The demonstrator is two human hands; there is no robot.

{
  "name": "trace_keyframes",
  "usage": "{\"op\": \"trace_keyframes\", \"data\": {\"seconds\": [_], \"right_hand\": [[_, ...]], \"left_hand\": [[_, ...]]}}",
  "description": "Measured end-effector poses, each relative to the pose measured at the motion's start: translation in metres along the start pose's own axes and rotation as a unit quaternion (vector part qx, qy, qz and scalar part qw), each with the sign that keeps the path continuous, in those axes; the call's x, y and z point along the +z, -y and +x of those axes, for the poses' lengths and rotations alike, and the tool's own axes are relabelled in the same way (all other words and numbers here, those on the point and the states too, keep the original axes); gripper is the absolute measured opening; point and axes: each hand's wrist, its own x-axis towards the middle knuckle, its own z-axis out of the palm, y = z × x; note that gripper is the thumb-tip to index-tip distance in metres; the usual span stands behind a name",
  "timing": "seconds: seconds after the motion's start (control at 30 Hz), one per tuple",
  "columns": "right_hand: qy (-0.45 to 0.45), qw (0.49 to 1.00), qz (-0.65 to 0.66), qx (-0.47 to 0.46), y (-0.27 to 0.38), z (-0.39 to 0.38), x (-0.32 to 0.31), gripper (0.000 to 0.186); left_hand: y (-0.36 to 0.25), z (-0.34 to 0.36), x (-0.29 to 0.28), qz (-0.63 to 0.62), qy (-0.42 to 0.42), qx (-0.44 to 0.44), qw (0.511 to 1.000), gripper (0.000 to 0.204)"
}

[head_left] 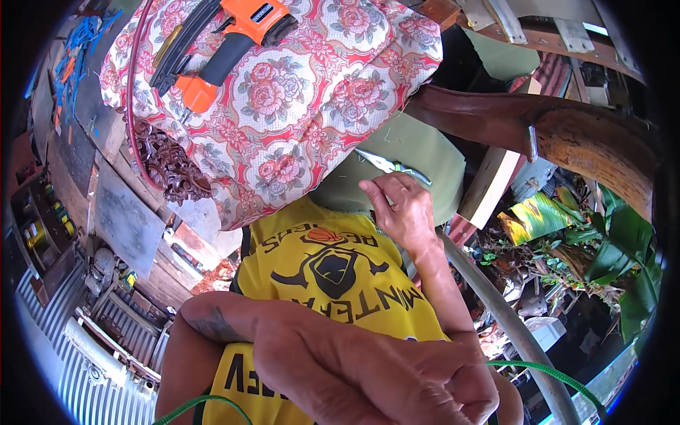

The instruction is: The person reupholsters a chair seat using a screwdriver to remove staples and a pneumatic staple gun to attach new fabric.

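Observation:
My right hand [405,209] is closed, its back facing up, at the pliers [386,164] with green handles. Part of the handles is hidden behind the fingers, and the jaws point up and left. Below them is a flat olive-green panel [443,163]. Large and close in the lower part of the view, my left hand [368,372] crosses in front of the yellow jersey. Its fingers are curled together near the lower edge; what they hold, if anything, is hidden. Floral upholstery fabric [283,127] covers a padded piece in front of me.
An orange and black nail gun [255,25] lies on the fabric, with a dark red hose [132,92] beside it. Carved dark wood [170,159] shows at the fabric's left edge. A curved wooden piece [552,124] reaches right. A grey metal pipe [506,322] slants past my right arm.

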Motion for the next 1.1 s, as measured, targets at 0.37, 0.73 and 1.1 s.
{"op": "trace_keyframes", "data": {"seconds": [0.37, 0.73, 1.1], "right_hand": [[-0.008, 1.0, -0.016, -0.022, 0.019, 0.008, -0.003, 0.014], [0.005, 0.999, -0.031, -0.044, 0.084, 0.041, 0.015, 0.012], [0.002, 0.96, 0.247, 0.133, 0.145, 0.123, 0.084, 0.029]], "left_hand": [[-0.157, 0.008, 0.016, 0.399, 0.034, -0.353, 0.846, 0.033], [-0.305, -0.009, 0.075, 0.63, -0.263, 0.051, 0.729, 0.035], [-0.417, 0.049, -0.026, 0.935, -0.247, 0.057, 0.249, 0.019]]}}
